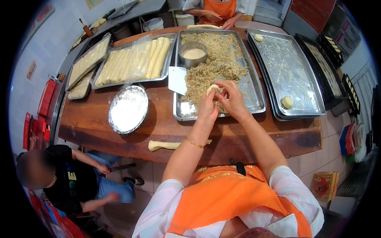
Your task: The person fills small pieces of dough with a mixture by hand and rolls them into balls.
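Over the near part of a metal tray point(251, 89) of crumbly brown filling point(216, 75), both my hands work on one small piece of pale dough point(212, 89). My left hand point(208, 106) cups it from below with closed fingers. The curled fingers of my right hand point(233, 100) pinch at its edge; whether filling is inside cannot be seen. A round steel bowl point(193, 60) holding pale crumbs sits in the filling, and a white flat scraper point(177, 80) lies at the tray's left edge. A pale dough roll point(162, 145) rests on the table, partly behind my left forearm.
On the wooden table point(89, 121) stand a bowl of flour point(127, 110) and a tray of dough logs point(158, 57). Stacked trays point(274, 73) at right carry two dough rounds point(287, 102). Across, a person point(217, 12) handles a dough roll; another person point(75, 178) sits at left.
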Motion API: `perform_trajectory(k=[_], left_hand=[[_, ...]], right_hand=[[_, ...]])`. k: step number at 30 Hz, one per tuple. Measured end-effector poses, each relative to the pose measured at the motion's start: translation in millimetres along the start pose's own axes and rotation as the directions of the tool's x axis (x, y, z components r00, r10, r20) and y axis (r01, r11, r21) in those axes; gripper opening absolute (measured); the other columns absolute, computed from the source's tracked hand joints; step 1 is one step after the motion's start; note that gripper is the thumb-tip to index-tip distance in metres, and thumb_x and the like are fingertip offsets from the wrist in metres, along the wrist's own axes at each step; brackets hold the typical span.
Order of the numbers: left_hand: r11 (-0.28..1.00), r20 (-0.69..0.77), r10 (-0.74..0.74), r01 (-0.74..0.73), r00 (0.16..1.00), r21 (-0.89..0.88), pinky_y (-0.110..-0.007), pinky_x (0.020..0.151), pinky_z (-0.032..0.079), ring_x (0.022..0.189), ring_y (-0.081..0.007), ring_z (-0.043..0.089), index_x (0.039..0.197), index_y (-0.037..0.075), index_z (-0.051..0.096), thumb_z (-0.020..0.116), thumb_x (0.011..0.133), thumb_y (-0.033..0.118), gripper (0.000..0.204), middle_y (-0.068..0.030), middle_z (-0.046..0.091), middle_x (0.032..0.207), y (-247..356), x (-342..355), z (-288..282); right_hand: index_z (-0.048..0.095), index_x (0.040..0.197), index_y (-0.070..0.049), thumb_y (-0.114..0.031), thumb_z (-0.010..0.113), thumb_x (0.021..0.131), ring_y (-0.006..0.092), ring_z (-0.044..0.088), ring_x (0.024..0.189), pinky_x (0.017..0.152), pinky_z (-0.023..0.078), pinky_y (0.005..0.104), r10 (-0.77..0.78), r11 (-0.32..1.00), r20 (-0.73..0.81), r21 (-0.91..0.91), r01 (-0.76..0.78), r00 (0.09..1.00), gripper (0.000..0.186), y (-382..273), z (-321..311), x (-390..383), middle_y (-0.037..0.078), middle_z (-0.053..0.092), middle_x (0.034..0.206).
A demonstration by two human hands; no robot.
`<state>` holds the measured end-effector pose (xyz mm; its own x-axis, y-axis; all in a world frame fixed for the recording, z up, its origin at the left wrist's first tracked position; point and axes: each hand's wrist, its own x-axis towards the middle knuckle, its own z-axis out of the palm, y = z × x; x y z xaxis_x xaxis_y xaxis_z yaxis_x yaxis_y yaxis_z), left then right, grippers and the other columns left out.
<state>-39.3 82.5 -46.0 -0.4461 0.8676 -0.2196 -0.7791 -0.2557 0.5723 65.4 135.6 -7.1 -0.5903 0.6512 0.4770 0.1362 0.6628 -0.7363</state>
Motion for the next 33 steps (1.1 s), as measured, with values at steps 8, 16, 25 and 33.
perform_trajectory(k=[8, 16, 25, 33], left_hand=[[0.997, -0.084, 0.070, -0.068, 0.994, 0.025, -0.030, 0.079, 0.053, 0.093, -0.0158, 0.060, 0.120, 0.004, 0.052, 0.047, 0.106, 0.014, 0.018, -0.0057, 0.060, 0.106, -2.4, -10.5, 4.4], [0.976, 0.181, 0.117, -0.147, 0.976, 0.161, -0.030, 0.088, 0.051, 0.103, -0.0161, 0.059, 0.136, 0.003, 0.047, 0.040, 0.109, 0.018, 0.032, -0.0085, 0.060, 0.118, 0.6, -17.5, 2.2], [0.972, 0.219, 0.162, -0.194, 0.962, 0.133, -0.031, 0.097, 0.047, 0.111, -0.0179, 0.057, 0.136, -0.001, 0.051, 0.032, 0.111, 0.029, 0.043, -0.0093, 0.059, 0.125, 37.0, -37.7, 33.3], [0.848, 0.007, 0.395, -0.367, 0.919, 0.382, -0.030, 0.078, 0.051, 0.086, -0.0183, 0.063, 0.098, -0.005, 0.067, 0.037, 0.108, 0.037, 0.053, -0.0124, 0.068, 0.096, 14.3, -18.0, 22.2]], right_hand=[[0.069, 0.108, -0.004, 0.004, 0.076, 0.077, 0.0192, 0.064, 0.073, 0.066, 0.054, 0.0309, -0.133, 0.991, -0.049, -0.038, 0.131, 0.990, 0.033, -6.8, 4.7, -8.1, 0.011, 0.064, 0.099], [0.069, 0.104, -0.005, 0.002, 0.074, 0.079, 0.0299, 0.066, 0.082, 0.073, 0.054, 0.0362, -0.118, 0.992, -0.156, -0.055, 0.111, 0.981, 0.027, -9.1, 6.6, -13.2, 0.014, 0.065, 0.097], [0.071, 0.107, -0.005, 0.000, 0.076, 0.079, 0.0226, 0.067, 0.077, 0.068, 0.055, 0.0318, 0.059, 0.989, -0.150, 0.146, -0.036, 0.987, 0.029, -22.5, -8.6, 9.2, 0.011, 0.068, 0.094], [0.073, 0.098, -0.005, -0.001, 0.076, 0.080, 0.0232, 0.067, 0.077, 0.068, 0.054, 0.0335, -0.212, 0.971, -0.234, -0.163, 0.177, 0.949, 0.019, -29.8, 21.5, -2.3, 0.011, 0.066, 0.085]])
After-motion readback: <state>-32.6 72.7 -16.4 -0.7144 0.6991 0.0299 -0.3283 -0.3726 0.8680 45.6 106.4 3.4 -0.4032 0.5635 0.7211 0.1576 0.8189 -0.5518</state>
